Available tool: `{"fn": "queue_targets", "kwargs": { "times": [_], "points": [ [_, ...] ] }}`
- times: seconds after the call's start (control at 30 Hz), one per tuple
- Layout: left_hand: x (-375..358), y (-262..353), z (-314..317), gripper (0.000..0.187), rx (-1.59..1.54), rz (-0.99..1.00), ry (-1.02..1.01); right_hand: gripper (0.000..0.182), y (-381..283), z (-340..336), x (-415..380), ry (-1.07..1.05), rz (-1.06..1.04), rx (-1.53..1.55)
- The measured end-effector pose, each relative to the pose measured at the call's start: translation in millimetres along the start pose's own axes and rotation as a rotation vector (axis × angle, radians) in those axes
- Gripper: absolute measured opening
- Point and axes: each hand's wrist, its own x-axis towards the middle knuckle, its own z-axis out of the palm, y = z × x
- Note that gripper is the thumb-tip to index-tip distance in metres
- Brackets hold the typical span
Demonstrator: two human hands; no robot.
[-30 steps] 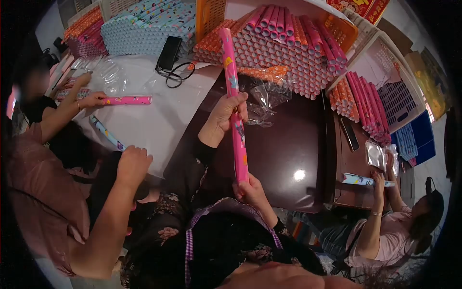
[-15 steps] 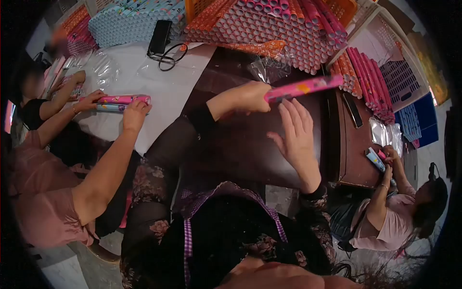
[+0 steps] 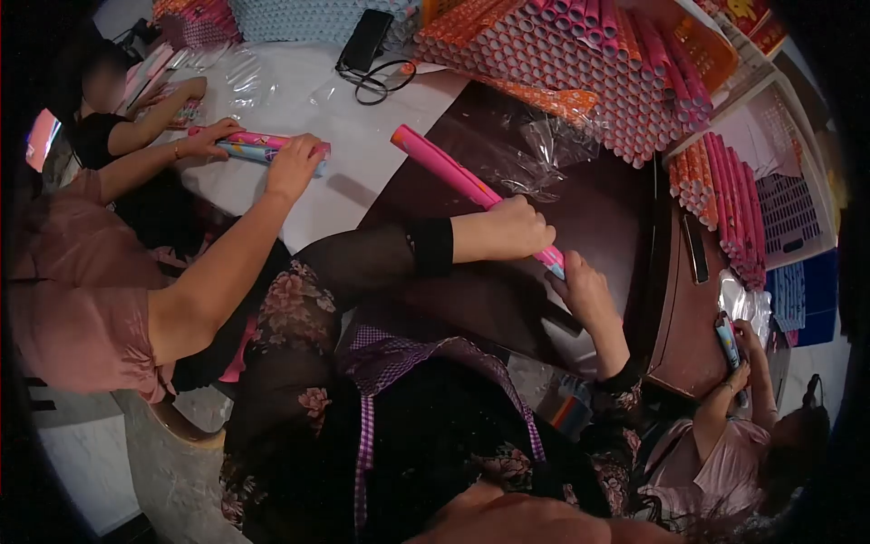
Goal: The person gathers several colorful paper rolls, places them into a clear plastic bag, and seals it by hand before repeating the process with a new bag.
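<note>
A pink patterned roll of wrapping paper (image 3: 444, 172) slants across the dark tabletop in front of me. My left hand (image 3: 521, 227) is wrapped around its lower half, knuckles up. At the lower end, which shows some light blue, my right hand (image 3: 587, 286) has its fingers curled against the roll's tip; part of that grip is hidden. Crumpled clear plastic film (image 3: 544, 150) lies on the table beyond the roll.
Stacked orange and pink rolls (image 3: 580, 82) fill the back, with light blue rolls (image 3: 308, 23) to their left. A black phone (image 3: 365, 41) and cable lie on white paper. Co-workers handle rolls on both sides. A white crate (image 3: 797, 208) stands at right.
The roll has swung from pointing right to pointing up and left. My right hand, open before, has come down and curled at the roll's lower end. The view has shifted.
</note>
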Motion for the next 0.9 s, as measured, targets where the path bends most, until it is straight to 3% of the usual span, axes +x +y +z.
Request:
{"fn": "queue_targets", "kwargs": {
  "times": [0.2,0.33,0.77,0.9],
  "points": [
    [-21.7,-29.1,-3.1,0.018,0.156,0.092,0.102,0.033,13.8,1.6,-6.8,-0.127,0.057,0.237],
    [-51.8,-53.8,-11.5,0.038,0.151,0.009,-0.037,0.035,28.5,5.9,-16.7,-0.185,0.106,0.129],
    [-119.5,-68.3,5.3,0.035,0.046,-0.076,0.003,0.039,74.3,37.0,-24.2,-0.153,-0.069,-0.021],
    [-132.9,-69.5,9.5,0.033,-0.066,-0.248,-0.002,0.037,73.8,35.4,-5.5,-0.083,-0.133,-0.11]
  ]
}}
